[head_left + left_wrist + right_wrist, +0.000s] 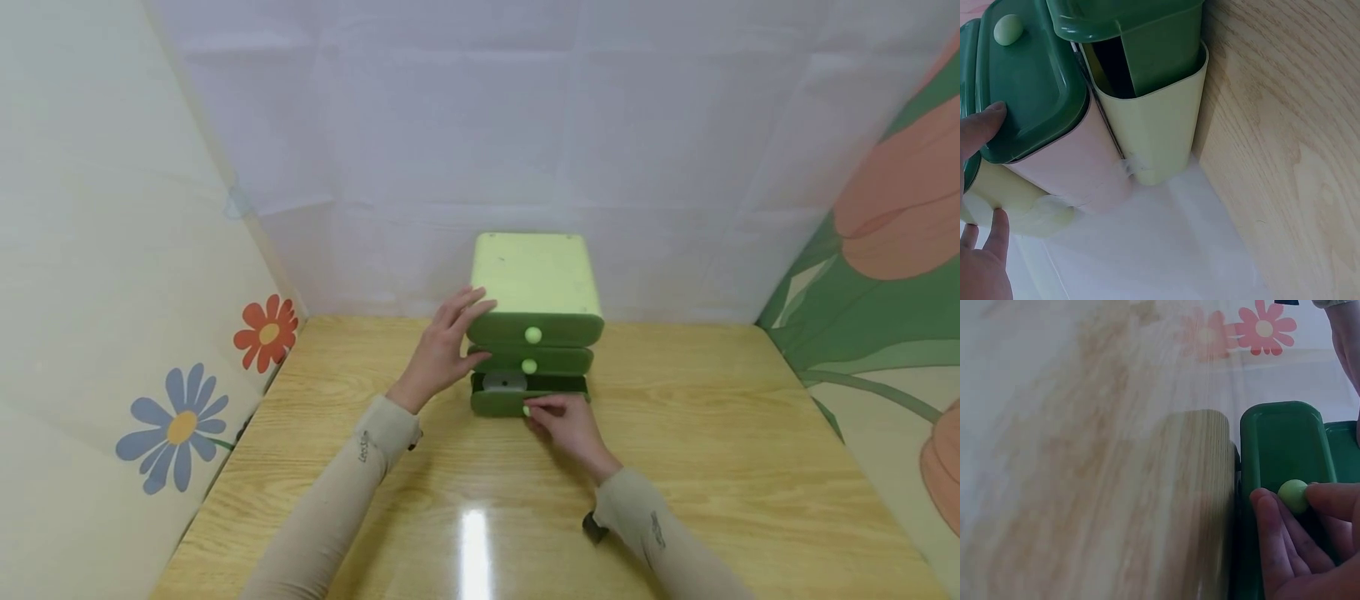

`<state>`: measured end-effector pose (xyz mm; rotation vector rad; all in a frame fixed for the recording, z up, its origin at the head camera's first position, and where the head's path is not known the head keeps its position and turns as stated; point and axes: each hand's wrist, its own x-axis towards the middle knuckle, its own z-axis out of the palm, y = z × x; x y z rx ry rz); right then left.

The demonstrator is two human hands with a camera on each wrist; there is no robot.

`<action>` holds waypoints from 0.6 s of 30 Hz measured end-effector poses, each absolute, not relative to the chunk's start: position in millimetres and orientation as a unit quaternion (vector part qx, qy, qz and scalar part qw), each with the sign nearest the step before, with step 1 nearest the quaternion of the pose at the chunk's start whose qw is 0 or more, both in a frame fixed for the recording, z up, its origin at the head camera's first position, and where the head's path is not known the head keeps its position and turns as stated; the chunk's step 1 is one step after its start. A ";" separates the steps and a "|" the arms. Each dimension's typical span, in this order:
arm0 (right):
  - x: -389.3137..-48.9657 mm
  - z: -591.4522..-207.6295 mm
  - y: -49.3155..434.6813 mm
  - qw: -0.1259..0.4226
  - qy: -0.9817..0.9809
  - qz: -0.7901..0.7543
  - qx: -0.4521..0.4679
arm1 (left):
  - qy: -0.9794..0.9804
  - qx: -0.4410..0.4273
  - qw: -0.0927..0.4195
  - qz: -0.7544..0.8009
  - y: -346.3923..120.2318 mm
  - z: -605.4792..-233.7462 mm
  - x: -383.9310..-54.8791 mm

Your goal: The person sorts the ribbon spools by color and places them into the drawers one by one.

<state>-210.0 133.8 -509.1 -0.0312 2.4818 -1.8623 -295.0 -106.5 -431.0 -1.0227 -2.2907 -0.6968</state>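
Note:
A small cabinet (534,273) with a pale green top and three dark green drawers stands against the back wall. Its bottom drawer (495,406) is pulled partway out, and a whitish object (495,382) with a dark spot lies inside, its kind unclear. My right hand (573,429) pinches that drawer's light green round knob (1293,495) between thumb and fingers. At the cabinet's left side, my left hand (441,346) rests with fingers spread, its thumb touching the middle drawer's front (1035,81). In the left wrist view, the middle section's casing (1079,162) looks pink.
The cabinet stands on a wood-grain table (690,417). Behind it hangs a creased white sheet (465,142). A flower-printed panel (97,250) borders the left side, and another panel with large printed flowers (900,200) borders the right.

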 end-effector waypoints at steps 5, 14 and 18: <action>-215.5 -511.2 133.9 0.019 0.794 -0.607 -0.010 | -0.846 -0.380 0.270 -0.257 -106.1 -431.9 -294.9; -224.8 -512.6 134.1 0.014 0.796 -0.605 -0.012 | -0.845 -0.380 0.275 -0.258 -106.0 -433.2 -295.9; -226.9 -511.7 134.0 0.008 0.799 -0.602 -0.013 | -0.846 -0.379 0.272 -0.257 -105.5 -433.0 -296.6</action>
